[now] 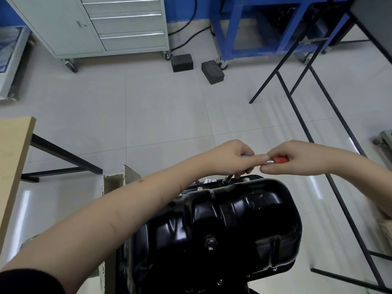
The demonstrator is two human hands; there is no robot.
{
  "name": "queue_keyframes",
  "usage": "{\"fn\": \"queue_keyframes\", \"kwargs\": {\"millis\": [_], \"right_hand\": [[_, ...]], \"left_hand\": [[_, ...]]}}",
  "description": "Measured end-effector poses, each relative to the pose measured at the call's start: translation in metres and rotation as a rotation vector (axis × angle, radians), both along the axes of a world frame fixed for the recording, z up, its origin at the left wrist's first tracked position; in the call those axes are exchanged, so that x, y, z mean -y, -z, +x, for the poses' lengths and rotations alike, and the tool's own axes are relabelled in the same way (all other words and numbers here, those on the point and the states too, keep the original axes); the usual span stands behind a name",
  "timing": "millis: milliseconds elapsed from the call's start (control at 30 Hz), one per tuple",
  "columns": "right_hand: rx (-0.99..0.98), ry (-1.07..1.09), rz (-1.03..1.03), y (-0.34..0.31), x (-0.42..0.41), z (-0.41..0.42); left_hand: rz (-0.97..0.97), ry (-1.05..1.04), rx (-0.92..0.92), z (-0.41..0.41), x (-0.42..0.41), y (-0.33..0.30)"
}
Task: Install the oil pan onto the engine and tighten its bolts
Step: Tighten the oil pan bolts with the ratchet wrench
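Two hands meet over the far edge of the black oil pan (222, 225), which sits upside down on the engine in the near middle. The left hand (230, 159) curls around the ratchet (269, 160) head, socket extension (227, 179) going down to a flange bolt (246, 179). The right hand (297, 158) grips the orange handle. Grey tool cabinet (118, 24) far left.

Oil pan (222, 225) on engine, hands above its far edge, cabinet (101, 24) behind
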State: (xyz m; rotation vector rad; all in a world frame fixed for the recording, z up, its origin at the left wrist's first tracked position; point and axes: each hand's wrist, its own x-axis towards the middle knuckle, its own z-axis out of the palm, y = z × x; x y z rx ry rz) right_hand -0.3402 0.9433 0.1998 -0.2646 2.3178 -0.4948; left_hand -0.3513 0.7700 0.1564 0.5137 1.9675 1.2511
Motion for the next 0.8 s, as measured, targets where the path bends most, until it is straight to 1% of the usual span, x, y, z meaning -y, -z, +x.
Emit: {"fn": "queue_keyframes", "kwargs": {"millis": [67,133,267,333,367,433,533,567,633,700,733,800], "right_hand": [[0.092,0.090,-0.067,-0.001,0.003,0.010],[0.170,0.235,-0.169,-0.001,0.006,0.025],[0.179,0.518,-0.316,0.002,0.015,0.052],[0.205,0.608,-0.389,0.001,0.021,0.061],[0.185,0.600,-0.401,0.000,0.022,0.065],[0.054,0.459,-0.342,-0.001,0.023,0.067],[-0.262,0.153,-0.110,-0.001,0.011,0.049],[-0.334,0.079,-0.050,-0.002,0.008,0.037],[-0.409,-0.022,-0.007,-0.002,0.007,0.018],[-0.425,-0.084,-0.060,0.000,0.014,0.006],[-0.433,-0.110,-0.061,0.001,0.019,0.004],[-0.514,-0.185,0.066,0.005,0.028,0.001]], "left_hand": [[0.006,-0.022,-0.026,0.000,-0.002,0.002],[-0.012,-0.058,-0.065,-0.003,-0.002,0.004],[0.014,-0.120,-0.102,-0.010,0.001,0.008],[0.027,-0.134,-0.101,-0.011,0.003,0.010],[0.036,-0.142,-0.093,-0.012,0.003,0.011],[0.044,-0.159,-0.089,-0.011,0.003,0.013],[0.023,-0.211,-0.094,-0.013,0.001,0.011],[0.017,-0.225,-0.099,-0.013,0.000,0.010],[0.004,-0.210,-0.127,-0.013,-0.002,0.008],[0.007,-0.167,-0.114,-0.010,-0.005,0.008],[0.022,-0.157,-0.069,-0.009,-0.004,0.008],[0.077,-0.178,0.125,-0.009,0.004,0.009]]}}
